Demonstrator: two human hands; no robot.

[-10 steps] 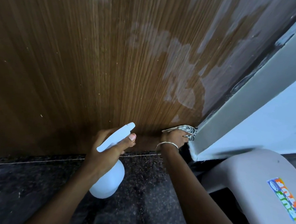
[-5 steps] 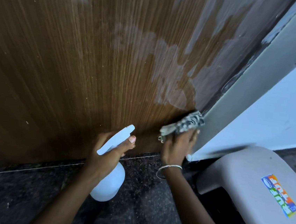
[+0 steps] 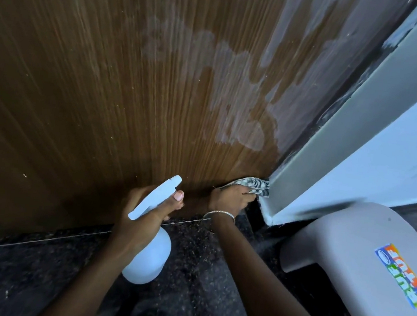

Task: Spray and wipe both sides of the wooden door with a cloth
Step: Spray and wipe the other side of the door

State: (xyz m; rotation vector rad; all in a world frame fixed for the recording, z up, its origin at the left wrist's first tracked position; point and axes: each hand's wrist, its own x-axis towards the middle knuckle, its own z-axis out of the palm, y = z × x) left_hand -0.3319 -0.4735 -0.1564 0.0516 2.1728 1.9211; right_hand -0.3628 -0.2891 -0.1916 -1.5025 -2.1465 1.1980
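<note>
The door frame [image 3: 360, 127] blocks the right edge of the door [image 3: 107, 83], a plastic stool [image 3: 347, 249] just beside it. Leftward its face is unobstructed.

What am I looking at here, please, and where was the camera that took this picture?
There is no machine here: a person works with bare hands, and the camera sits on their head, looking forward and down. The left hand grips a white spray bottle. The right hand holds a patterned cloth against the bottom corner of the wooden door, beside the grey door frame. Pale patches show higher on the door. Below is a dark speckled floor; a grey stool stands at the right.
</note>
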